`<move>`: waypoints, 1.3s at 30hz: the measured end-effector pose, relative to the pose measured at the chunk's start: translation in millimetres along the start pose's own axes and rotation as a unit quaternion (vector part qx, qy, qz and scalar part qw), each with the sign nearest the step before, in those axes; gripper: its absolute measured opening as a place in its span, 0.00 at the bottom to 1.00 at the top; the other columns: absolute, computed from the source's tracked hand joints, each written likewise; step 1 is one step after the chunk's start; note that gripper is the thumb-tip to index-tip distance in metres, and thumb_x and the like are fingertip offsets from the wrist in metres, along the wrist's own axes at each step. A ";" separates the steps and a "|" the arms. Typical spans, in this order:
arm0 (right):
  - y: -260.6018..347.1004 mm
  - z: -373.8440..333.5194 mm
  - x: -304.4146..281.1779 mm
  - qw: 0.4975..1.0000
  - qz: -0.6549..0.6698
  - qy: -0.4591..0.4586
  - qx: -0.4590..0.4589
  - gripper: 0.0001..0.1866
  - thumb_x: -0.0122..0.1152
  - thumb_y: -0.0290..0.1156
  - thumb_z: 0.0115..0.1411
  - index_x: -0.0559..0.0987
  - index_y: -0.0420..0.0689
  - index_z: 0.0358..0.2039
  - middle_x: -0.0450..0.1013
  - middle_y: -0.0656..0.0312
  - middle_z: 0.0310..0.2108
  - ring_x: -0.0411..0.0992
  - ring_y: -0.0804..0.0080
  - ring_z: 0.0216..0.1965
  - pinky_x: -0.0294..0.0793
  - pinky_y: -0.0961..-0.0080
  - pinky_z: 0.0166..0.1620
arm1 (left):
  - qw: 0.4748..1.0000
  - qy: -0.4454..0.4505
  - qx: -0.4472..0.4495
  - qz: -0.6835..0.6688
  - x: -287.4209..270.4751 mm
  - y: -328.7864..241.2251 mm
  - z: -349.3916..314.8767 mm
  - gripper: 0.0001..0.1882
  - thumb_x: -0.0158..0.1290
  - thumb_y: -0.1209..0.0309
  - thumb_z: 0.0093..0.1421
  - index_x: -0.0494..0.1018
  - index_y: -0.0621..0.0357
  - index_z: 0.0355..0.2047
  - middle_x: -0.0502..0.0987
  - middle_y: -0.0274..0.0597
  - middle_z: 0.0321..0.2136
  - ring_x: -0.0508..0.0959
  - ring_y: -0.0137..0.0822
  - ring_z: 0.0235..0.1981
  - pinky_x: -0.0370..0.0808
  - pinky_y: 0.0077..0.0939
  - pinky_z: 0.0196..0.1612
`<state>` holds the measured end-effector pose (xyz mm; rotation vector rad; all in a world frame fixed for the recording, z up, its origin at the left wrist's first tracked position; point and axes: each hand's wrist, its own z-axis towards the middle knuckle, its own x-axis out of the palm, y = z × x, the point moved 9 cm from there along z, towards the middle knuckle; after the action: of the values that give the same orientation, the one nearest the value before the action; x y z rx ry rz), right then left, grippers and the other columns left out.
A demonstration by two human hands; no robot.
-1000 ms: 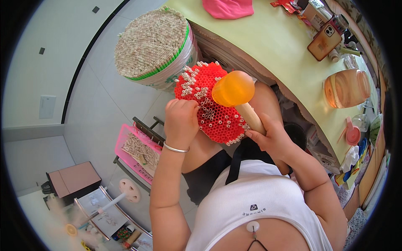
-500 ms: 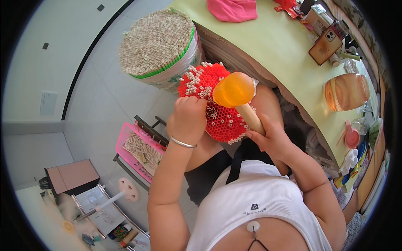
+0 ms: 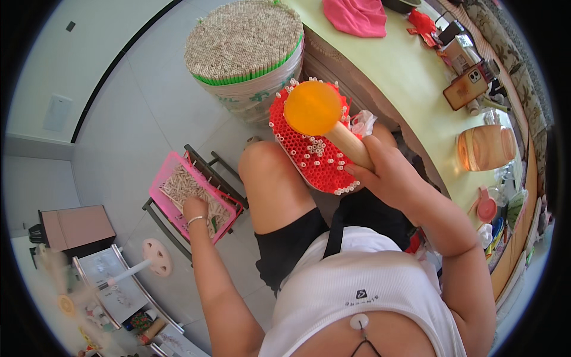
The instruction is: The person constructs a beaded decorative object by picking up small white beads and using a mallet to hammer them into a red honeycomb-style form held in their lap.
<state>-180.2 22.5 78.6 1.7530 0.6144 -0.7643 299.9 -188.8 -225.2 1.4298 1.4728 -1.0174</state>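
My right hand [image 3: 383, 163] grips the pale wooden handle of a mallet [image 3: 348, 143] with a round, translucent orange head. The head hangs over a red honeycomb-like block [image 3: 297, 146], hiding part of it. Short white tubes stick up from some of the block's holes and along its rim; many holes in the lower part hold none. Off to the left, my left hand [image 3: 195, 208] reaches into a pink plastic basket [image 3: 156, 189] among loose small pale tubes [image 3: 178, 184]. Its fingers are hidden there, so what they hold cannot be made out.
A tall wrapped bundle [image 3: 244, 41] of packed tubes with a green edge stands beyond the block. A yellow-green table [image 3: 410, 89] runs along the right, bearing a phone [image 3: 466, 90], a jar of amber liquid [image 3: 486, 147] and a pink cloth [image 3: 355, 16]. A dark rack [image 3: 205, 163] supports the basket.
My left hand has left the block and moved down-left into the pink basket. The right hand still holds the mallet, its head now farther up-left over the block. Fewer tubes show at the block's upper left.
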 end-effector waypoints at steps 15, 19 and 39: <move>-54.3 -28.6 12.5 0.959 0.210 -0.066 0.178 0.16 0.67 0.35 0.62 0.74 0.39 0.43 0.69 0.63 0.20 0.67 0.77 0.17 0.68 0.77 0.23 | 0.998 0.040 0.050 -0.016 54.5 -40.4 -20.1 0.12 0.62 0.68 0.50 0.82 0.56 0.35 0.82 0.54 0.36 0.82 0.55 0.40 0.78 0.46 0.45; -72.6 -36.3 22.3 0.946 0.243 -0.040 0.211 0.15 0.67 0.32 0.63 0.74 0.37 0.44 0.68 0.68 0.20 0.64 0.84 0.15 0.65 0.82 0.20 | 0.998 -0.010 0.062 -0.024 37.2 -32.9 -24.2 0.10 0.61 0.69 0.52 0.83 0.55 0.36 0.82 0.55 0.35 0.82 0.55 0.37 0.79 0.47 0.41; -60.6 -28.1 27.6 0.982 0.172 -0.015 0.081 0.17 0.70 0.36 0.59 0.72 0.39 0.39 0.74 0.46 0.29 0.73 0.50 0.30 0.71 0.61 0.35 | 0.787 -0.184 0.351 -0.473 -191.5 -330.9 -177.6 0.05 0.65 0.78 0.53 0.81 0.60 0.30 0.80 0.42 0.28 0.77 0.33 0.26 0.74 0.24 0.32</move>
<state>-200.4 67.9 26.2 1.9274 0.2208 -0.6087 -32.5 -93.5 16.0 0.7363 1.5667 -2.5207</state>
